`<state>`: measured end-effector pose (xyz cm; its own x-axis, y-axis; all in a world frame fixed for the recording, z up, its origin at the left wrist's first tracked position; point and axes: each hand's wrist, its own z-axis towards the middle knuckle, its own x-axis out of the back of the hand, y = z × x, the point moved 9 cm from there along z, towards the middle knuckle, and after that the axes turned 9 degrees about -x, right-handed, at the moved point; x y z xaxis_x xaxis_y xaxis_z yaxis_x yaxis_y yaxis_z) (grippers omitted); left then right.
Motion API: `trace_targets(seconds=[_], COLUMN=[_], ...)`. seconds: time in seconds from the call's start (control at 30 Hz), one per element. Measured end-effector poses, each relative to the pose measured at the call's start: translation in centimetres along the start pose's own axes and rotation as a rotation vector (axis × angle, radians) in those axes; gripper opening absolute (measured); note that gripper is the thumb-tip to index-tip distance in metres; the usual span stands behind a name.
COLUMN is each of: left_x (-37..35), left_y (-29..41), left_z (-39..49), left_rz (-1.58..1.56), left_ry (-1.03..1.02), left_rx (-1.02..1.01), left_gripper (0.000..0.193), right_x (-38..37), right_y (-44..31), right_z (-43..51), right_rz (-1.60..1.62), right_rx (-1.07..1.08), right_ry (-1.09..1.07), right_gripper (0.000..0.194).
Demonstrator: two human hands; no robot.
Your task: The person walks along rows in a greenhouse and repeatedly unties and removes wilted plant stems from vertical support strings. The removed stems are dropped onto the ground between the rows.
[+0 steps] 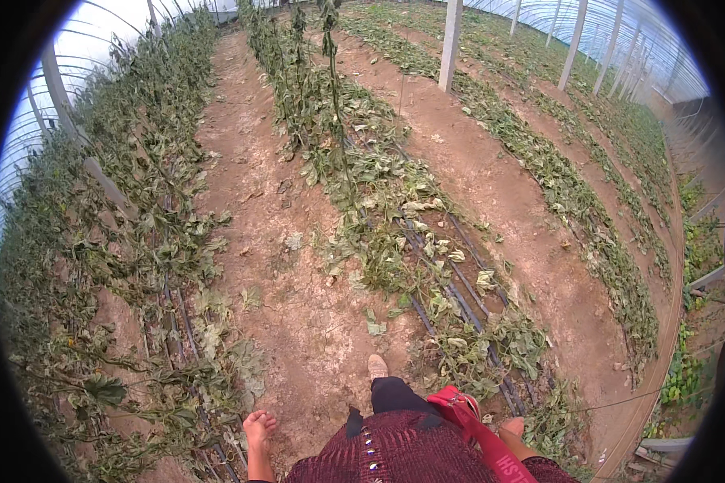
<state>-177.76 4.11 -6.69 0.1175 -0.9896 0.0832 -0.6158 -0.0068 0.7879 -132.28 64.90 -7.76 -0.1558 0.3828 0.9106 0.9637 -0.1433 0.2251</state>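
My left hand (260, 424) is low over the bare soil path (314, 290), beside wilted vines (235, 362) on the left bed. Its fingers are curled in and I see nothing in them. At my right side, partly behind a red strap (489, 444), is my right hand (512, 427); its fingers are too hidden to show whether it is open. Near it lie wilted leaves (522, 350) and black drip irrigation lines (471, 314). A small red bag (450, 398) hangs at my front. One shoe (377, 366) shows on the path.
Drying vines (338, 139) stand upright along the middle row. Concrete posts (451, 45) rise among the beds, under a film greenhouse roof (580, 24). A thin wire (622, 403) crosses at the right, near a curved path edge (676, 290) with greener plants (676, 362) beyond.
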Motion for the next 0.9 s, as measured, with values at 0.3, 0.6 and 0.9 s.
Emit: trace_targets(seconds=[0.3, 0.6, 0.9], left_x=[-6.7, -0.1, -3.8], left_y=[1.7, 3.3, 19.7], left_z=[5.0, 11.4, 34.5], left_rz=[0.009, 0.105, -0.001], left_ry=[-0.080, 0.179, -0.025], left_rx=[0.088, 0.218, 0.016], left_gripper=[0.016, 0.010, 0.008], right_x=[4.7, -2.4, 8.4], right_y=[-2.5, -14.8, -45.7], right_z=[0.5, -1.4, -11.0], right_rz=[0.289, 0.164, 0.803], right_rx=[-0.327, -0.149, 0.195], right_ry=[-0.148, -0.532, -0.289], right_gripper=[0.035, 0.030, 0.049])
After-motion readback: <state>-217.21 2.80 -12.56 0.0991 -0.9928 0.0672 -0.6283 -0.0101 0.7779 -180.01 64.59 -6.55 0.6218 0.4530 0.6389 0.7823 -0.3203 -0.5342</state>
